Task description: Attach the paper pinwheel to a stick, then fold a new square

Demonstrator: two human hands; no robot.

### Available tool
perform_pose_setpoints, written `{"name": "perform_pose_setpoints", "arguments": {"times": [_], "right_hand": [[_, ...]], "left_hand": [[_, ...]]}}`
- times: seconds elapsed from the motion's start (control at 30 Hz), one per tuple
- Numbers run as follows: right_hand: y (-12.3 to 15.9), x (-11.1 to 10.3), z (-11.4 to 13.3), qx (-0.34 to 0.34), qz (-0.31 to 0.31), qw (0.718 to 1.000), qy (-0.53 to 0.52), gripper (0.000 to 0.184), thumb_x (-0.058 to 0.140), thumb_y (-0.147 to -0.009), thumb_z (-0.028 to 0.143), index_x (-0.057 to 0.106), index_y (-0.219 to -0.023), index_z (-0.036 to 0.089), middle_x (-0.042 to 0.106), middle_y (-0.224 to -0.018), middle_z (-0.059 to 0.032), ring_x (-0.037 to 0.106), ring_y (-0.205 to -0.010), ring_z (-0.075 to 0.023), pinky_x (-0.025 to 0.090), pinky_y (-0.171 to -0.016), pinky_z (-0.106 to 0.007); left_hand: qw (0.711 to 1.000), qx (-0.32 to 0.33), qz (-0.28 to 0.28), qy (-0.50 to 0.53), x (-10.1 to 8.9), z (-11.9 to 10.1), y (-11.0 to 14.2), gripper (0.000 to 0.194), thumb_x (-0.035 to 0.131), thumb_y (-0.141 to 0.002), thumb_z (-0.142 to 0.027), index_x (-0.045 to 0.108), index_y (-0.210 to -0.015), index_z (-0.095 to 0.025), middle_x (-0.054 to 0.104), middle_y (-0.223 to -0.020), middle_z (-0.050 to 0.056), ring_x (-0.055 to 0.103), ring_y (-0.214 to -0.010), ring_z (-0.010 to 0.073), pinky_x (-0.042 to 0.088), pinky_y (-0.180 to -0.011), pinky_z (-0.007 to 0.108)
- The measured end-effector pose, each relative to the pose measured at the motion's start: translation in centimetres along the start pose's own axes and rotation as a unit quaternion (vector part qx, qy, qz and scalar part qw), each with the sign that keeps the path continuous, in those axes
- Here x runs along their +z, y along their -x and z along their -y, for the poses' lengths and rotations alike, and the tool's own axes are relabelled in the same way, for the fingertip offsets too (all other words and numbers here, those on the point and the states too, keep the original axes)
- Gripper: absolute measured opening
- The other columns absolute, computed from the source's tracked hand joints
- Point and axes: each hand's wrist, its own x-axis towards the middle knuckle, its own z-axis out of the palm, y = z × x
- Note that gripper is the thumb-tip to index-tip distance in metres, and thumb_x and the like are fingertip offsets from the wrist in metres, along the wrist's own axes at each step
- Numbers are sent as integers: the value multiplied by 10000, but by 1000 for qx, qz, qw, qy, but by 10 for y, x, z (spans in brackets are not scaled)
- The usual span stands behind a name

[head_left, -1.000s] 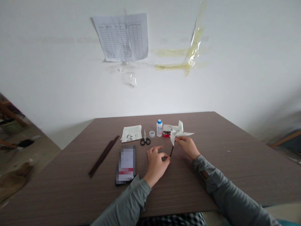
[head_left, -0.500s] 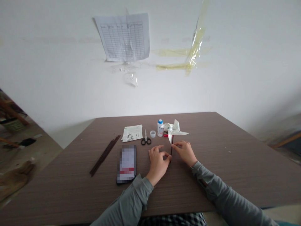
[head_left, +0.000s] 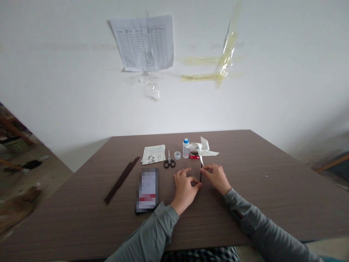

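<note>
A paper pinwheel [head_left: 204,149] with printed white blades stands on a thin dark stick [head_left: 201,177], upright above the table. My left hand [head_left: 185,187] pinches the stick near its lower end between thumb and index finger, the other fingers lifted. Higher up, just below the blades, my right hand [head_left: 216,177] grips the same stick with its fingertips. Behind the blades are a small red box [head_left: 194,156], partly covered, and a white glue bottle [head_left: 185,150] with a blue cap.
Left of the bottle are a small round translucent cup [head_left: 177,155], black-handled scissors [head_left: 169,163] and printed paper squares [head_left: 154,154]. Further left lie several dark sticks [head_left: 121,181]. A phone [head_left: 147,190] with a blurred screen rests near my left forearm. A wall rises behind the table.
Both hands have shifted slightly to the right with the stick. The pinwheel's blades have turned a little, and more of the red box shows.
</note>
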Motion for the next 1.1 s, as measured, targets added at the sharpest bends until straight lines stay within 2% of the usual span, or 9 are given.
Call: {"name": "perform_pose_setpoints", "arguments": {"times": [0.1, 0.17, 0.4, 0.53, 0.63, 0.7, 0.87, 1.1], "right_hand": [[5, 1, 4, 44, 1, 998, 42, 214, 951, -984, 537, 974, -897, 343, 988, -1256, -150, 816, -1447, -526, 676, -1212, -665], [5, 0, 4, 50, 7, 997, 53, 224, 932, -996, 543, 976, -899, 346, 987, -1289, -146, 788, -1497, -544, 665, -1227, -688], [-11, -20, -18, 48, -24, 995, 84, 183, 957, -944, 448, 921, -803, 338, 950, -1231, -135, 746, -1468, -525, 651, -1206, -721], [-19, -44, -25, 87, -17, 983, 162, 169, 921, -981, 385, 943, -827, 318, 926, -1345, -163, 666, -1588, -569, 604, -1281, -793], [-22, -60, -28, 114, 2, 969, 218, 183, 849, -1044, 355, 991, -935, 316, 906, -1452, -151, 632, -1656, -549, 582, -1338, -770], [-24, -68, -30, 120, 17, 962, 246, 204, 826, -1065, 364, 1006, -981, 318, 893, -1475, -151, 623, -1673, -546, 580, -1348, -760], [-28, -79, -41, 104, 26, 955, 276, 166, 863, -1042, 382, 1015, -1018, 318, 890, -1467, -153, 653, -1651, -558, 613, -1331, -750], [-29, -78, -58, 61, 19, 966, 249, 252, 867, -1056, 385, 1054, -1224, 385, 913, -1502, -147, 686, -1641, -579, 586, -1355, -846]], "left_hand": [[1000, 5, 1, -6, 1, 0, -1, 269, 1053, -979, -113, 960, -820, -310, 858, -1725, 113, 674, -1708, 495, 413, -1539, 881], [1000, 14, 2, -11, 1, 1, 0, 238, 1055, -982, -131, 966, -855, -311, 862, -1716, 114, 676, -1701, 499, 407, -1531, 910], [999, 33, 13, -41, -13, 7, 1, 222, 1042, -974, -100, 970, -952, -309, 858, -1727, 155, 666, -1747, 540, 370, -1532, 961], [993, 45, 54, -90, -24, 12, 1, 274, 1023, -1017, -166, 1005, -1240, -324, 806, -1811, 169, 621, -1812, 551, 353, -1520, 1008], [985, 53, 98, -135, -30, 11, 2, 402, 972, -1092, -251, 964, -1484, -341, 743, -1907, 154, 572, -1864, 534, 323, -1548, 987], [980, 51, 117, -154, -33, 10, 3, 440, 932, -1132, -285, 934, -1569, -336, 700, -1956, 150, 546, -1888, 525, 304, -1571, 964], [977, 56, 124, -162, -34, 9, 3, 446, 910, -1152, -320, 919, -1597, -353, 691, -1963, 145, 542, -1885, 534, 310, -1563, 980], [976, 66, 124, -168, -32, 13, 3, 449, 890, -1171, -332, 906, -1619, -354, 683, -1967, 144, 540, -1884, 529, 330, -1560, 972]]}}
